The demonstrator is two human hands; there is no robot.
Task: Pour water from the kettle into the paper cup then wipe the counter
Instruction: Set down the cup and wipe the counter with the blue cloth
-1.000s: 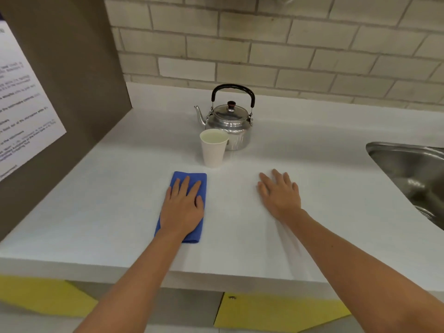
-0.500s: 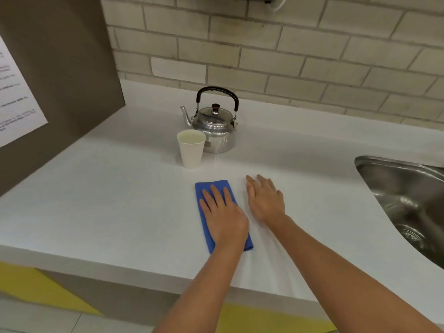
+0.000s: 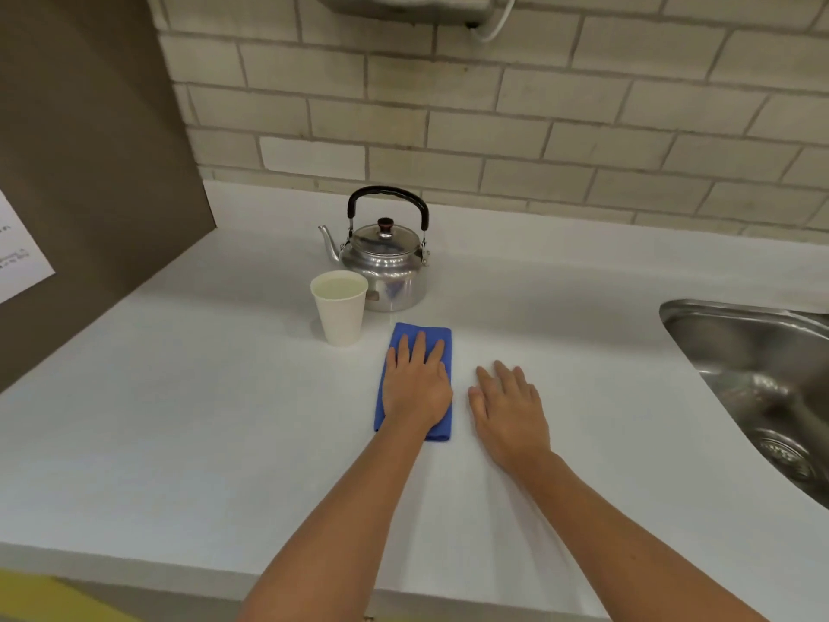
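Since half a second ago, my left hand has pushed the blue cloth up toward the centre of the frame, so its far edge now sits just below the kettle and just right of the paper cup. That hand lies flat, fingers spread and pressed on the cloth, gripping nothing. Beside it my right hand rests open, palm down, on the bare counter, holding nothing.

I judge the folded cloth soft and limp; it slides best under flat palm pressure at its middle. The cup looks filled nearly to the rim, light and easily tipped, so I keep the cloth clear of it. Both forearms reach in from the bottom edge, roughly parallel.
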